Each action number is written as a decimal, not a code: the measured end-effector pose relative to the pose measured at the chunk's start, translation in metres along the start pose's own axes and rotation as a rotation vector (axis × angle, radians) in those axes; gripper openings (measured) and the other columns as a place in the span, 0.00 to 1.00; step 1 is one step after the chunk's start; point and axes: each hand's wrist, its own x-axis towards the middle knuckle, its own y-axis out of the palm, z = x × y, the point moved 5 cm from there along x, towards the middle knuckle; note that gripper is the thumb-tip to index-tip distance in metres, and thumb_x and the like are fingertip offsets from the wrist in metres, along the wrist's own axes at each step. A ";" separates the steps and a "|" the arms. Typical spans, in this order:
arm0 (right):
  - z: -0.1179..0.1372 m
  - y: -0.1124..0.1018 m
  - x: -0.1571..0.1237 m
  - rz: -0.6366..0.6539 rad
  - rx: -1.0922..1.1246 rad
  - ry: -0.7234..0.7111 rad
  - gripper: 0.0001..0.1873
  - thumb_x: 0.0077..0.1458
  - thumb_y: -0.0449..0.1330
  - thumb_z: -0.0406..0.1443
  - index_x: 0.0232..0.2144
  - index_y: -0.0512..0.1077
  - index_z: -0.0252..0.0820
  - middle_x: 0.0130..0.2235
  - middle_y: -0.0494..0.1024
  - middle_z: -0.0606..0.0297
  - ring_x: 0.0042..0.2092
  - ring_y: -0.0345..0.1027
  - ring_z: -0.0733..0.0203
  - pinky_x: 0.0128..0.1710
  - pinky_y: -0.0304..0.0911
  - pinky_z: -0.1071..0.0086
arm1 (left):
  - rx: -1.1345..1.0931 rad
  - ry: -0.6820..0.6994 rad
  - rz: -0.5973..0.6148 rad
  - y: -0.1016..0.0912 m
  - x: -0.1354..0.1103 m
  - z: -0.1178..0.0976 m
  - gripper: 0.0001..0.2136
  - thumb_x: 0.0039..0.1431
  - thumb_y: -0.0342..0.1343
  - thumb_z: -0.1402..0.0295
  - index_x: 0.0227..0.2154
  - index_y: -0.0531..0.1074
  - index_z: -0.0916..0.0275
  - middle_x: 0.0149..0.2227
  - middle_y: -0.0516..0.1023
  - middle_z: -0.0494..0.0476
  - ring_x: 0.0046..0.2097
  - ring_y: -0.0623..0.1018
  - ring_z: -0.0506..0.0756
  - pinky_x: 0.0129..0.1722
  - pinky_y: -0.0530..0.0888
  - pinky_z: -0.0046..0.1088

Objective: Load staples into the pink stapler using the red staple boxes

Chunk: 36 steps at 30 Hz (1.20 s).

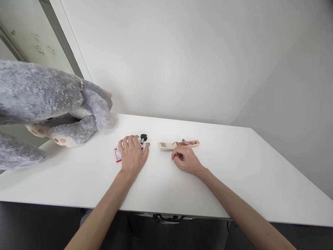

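My left hand (pixel 133 152) lies palm down, fingers spread, over a small white box with red trim (pixel 118 155), covering most of it. Just beyond its fingertips is a black-headed key-like piece (pixel 143 137). A tiny metal-ended piece (pixel 147 143) lies by my left thumb. My right hand (pixel 186 159) is curled, its knuckles against or just in front of a slim, opened case (pixel 166 146) with a cream half and an orange half. What the curled fingers hold, if anything, is hidden. A small metal piece (pixel 184 141) rests on the orange half.
A large grey plush toy (pixel 52 93) occupies the left end of the white table (pixel 234 180). A pale wall (pixel 166 62) rises behind the table's back edge. Below the front edge, dark items (pixel 169 218) are partly visible.
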 end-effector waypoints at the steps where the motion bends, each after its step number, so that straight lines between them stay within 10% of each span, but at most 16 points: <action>1: 0.000 0.000 0.000 0.000 -0.001 -0.003 0.11 0.49 0.56 0.27 0.25 0.74 0.47 0.27 0.76 0.68 0.26 0.61 0.62 0.28 0.55 0.66 | -0.002 0.008 0.008 -0.003 -0.002 0.002 0.20 0.67 0.52 0.58 0.55 0.69 0.66 0.55 0.74 0.76 0.61 0.69 0.75 0.63 0.61 0.59; 36: -0.001 0.003 -0.001 0.043 -0.055 -0.016 0.13 0.50 0.57 0.22 0.25 0.74 0.44 0.27 0.76 0.70 0.26 0.62 0.65 0.28 0.56 0.68 | -0.231 -0.236 0.343 -0.016 -0.021 0.060 0.36 0.58 0.58 0.47 0.64 0.64 0.65 0.62 0.73 0.70 0.64 0.68 0.72 0.64 0.66 0.53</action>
